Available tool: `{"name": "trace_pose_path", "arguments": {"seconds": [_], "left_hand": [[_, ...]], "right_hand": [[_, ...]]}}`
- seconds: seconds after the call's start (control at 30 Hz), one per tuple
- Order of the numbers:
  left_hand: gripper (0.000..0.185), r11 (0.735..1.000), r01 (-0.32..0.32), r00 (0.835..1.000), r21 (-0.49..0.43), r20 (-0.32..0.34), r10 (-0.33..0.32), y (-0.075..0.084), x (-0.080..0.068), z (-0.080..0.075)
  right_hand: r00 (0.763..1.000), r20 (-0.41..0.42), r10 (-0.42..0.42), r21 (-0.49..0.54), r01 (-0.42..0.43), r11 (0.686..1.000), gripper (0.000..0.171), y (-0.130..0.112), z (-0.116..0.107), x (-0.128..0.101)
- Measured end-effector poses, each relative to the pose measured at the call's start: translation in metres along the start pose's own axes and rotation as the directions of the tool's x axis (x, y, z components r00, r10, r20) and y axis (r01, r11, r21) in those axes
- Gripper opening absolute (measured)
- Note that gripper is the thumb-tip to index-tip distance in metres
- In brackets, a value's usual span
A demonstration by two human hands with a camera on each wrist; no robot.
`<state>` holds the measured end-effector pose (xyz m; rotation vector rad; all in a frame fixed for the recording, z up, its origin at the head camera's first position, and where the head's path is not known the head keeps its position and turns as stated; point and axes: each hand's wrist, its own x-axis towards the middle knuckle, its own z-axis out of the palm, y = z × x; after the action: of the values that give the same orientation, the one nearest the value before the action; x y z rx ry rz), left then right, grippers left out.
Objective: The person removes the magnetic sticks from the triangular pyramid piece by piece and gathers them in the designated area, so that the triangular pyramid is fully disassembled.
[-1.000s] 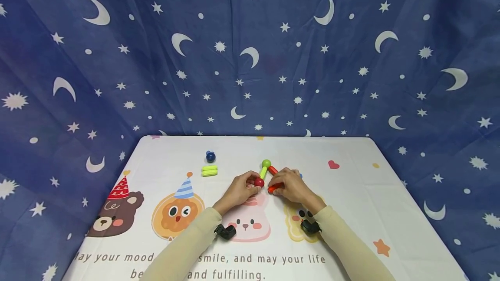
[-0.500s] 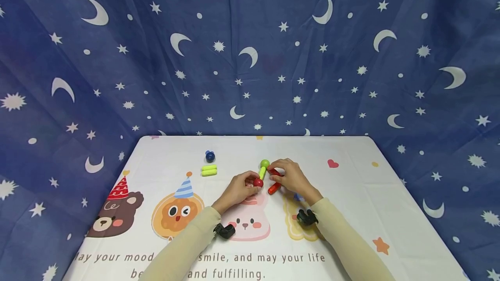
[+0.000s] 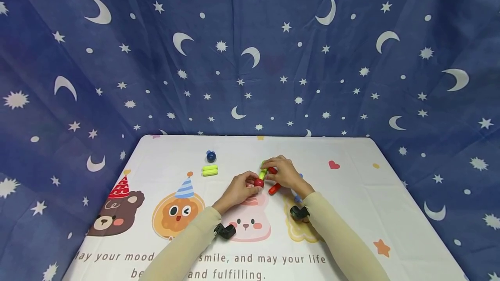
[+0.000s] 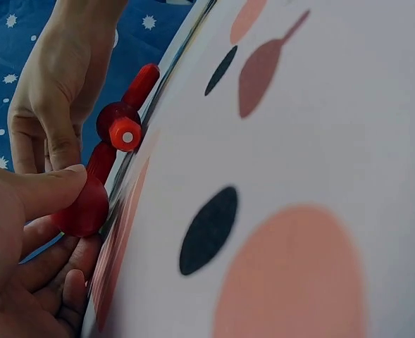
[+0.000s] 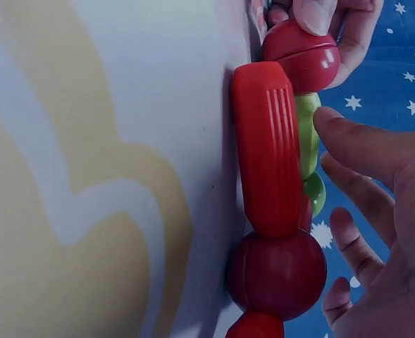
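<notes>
My left hand (image 3: 240, 190) pinches a red ball (image 3: 258, 183) of a magnetic stick-and-ball toy between thumb and fingers. From that ball a yellow-green stick (image 5: 307, 134) runs to a green ball (image 5: 316, 195). My right hand (image 3: 287, 172) reaches over the far end of this stick, thumb and fingers apart, fingertips right beside it in the right wrist view. Nearer the right wrist camera, a thick red stick (image 5: 267, 148) joins a dark red ball (image 5: 277, 274). In the head view the right hand covers most of the green ball and that dark red ball.
Two yellow-green sticks (image 3: 210, 170) lie left of the hands, with a dark blue ball (image 3: 211, 156) behind them. Blue pieces (image 3: 298, 198) show beside the right wrist. A starry blue curtain (image 3: 250, 77) hangs behind the white printed table cover (image 3: 343, 211).
My right hand has left the red sticks and moved left to the yellow-green stick and green ball. My left hand stays on the red ball.
</notes>
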<state>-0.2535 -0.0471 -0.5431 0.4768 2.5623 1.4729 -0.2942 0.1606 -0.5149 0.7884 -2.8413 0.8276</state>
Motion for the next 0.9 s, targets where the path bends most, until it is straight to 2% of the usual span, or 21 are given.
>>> {"name": "trace_pose_path", "arguments": {"seconds": [0.37,0.6,0.9], "left_hand": [[0.032,1.000,0.017,1.000,-0.009,0.009,-0.017,0.001,0.000,-0.002],[0.033,0.999,0.035,0.999,-0.019,-0.013,-0.035,0.001,-0.004,-0.002],[0.032,1.000,0.014,0.999,-0.015,-0.037,-0.014,0.001,-0.010,-0.006]], "right_hand": [[0.997,0.079,0.013,-0.024,-0.011,1.000,0.030,-0.001,0.002,0.005],[0.998,0.059,0.010,-0.017,-0.009,1.000,0.031,-0.001,0.006,0.005],[0.999,0.045,-0.001,-0.002,0.001,1.000,0.032,-0.003,0.010,0.004]]}}
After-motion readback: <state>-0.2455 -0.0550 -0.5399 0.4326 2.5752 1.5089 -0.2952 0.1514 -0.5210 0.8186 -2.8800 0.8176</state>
